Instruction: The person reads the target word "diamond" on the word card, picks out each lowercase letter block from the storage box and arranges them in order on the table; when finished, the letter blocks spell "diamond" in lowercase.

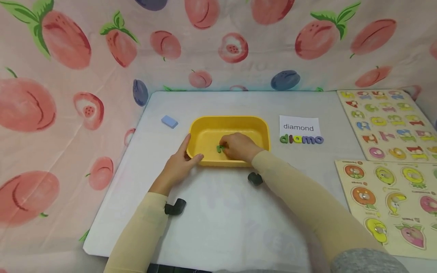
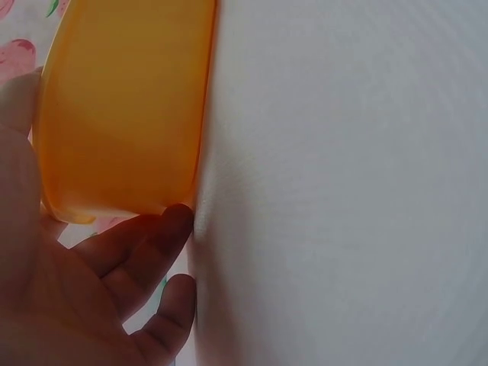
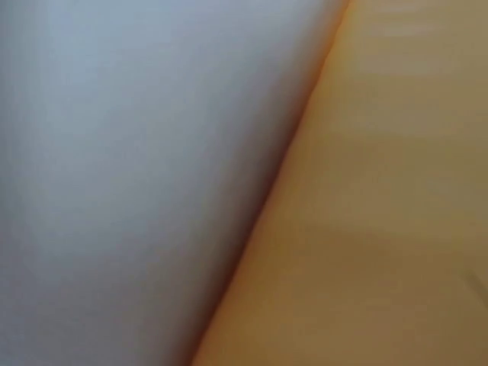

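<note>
A yellow plastic tray (image 1: 228, 163) stands on the white table. My left hand (image 1: 176, 165) grips its near left corner, thumb over the rim; the left wrist view shows that hand's fingers (image 2: 145, 263) against the outside of the tray wall (image 2: 126, 114). Inside the tray, my right hand (image 1: 240, 146) has its fingers curled down and pinches a small green letter (image 1: 219, 149), partly hidden by the fingertips. The right wrist view holds only the tray's side (image 3: 396, 198) and the tabletop, not the hand.
Right of the tray lies a card (image 1: 298, 124) printed "diamond", with colored letters (image 1: 302, 140) spelling "diamo" below it. A blue block (image 1: 169, 121) is at the back left. An alphabet board (image 1: 389, 125) and a fruit puzzle board (image 1: 385, 204) lie along the right.
</note>
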Motion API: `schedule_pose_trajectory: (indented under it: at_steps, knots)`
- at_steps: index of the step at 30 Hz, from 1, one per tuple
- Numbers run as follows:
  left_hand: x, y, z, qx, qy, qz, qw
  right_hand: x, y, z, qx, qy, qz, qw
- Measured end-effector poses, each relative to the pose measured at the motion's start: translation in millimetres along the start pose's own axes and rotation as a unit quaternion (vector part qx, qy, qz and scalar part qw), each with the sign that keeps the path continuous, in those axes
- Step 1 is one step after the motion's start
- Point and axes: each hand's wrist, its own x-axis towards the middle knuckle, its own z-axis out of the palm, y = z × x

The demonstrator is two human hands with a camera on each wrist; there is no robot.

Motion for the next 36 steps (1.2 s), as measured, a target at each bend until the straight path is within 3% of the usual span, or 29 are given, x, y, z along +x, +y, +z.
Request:
schedule_pose_trajectory:
  at_steps: [7, 16, 25, 31, 36]
  knots:
    - [-1.8, -0.4, -0.3, -0.002, -0.001, 0.002, 1.0, 4.6, -1.9, 3.2, 0.001, -0.022, -0.005, 0.9997]
    - [-2.1, -0.3, -2.2, -0.002, 0.003, -0.003, 1.0, 2.9, -0.7, 3.7, -0.005, 0.009, -0.04, 0.9991]
    - [-0.2, 0.6, -2.4, -0.002, 0.003, -0.008, 1.0, 6.1, -2.8, -0.4, 0.023, -0.04, -0.03, 0.9985]
    - [-0.1, 1.2, -1.9, 0.001, 0.002, -0.004, 1.0, 9.8, -3.2, -0.7, -0.001, -0.04, -0.07, 0.9968]
    - [0.1, 1.5, -1.2, -0.003, -0.001, -0.002, 1.0, 11.0, -2.4, -0.1, -0.024, -0.024, -0.042, 0.9985]
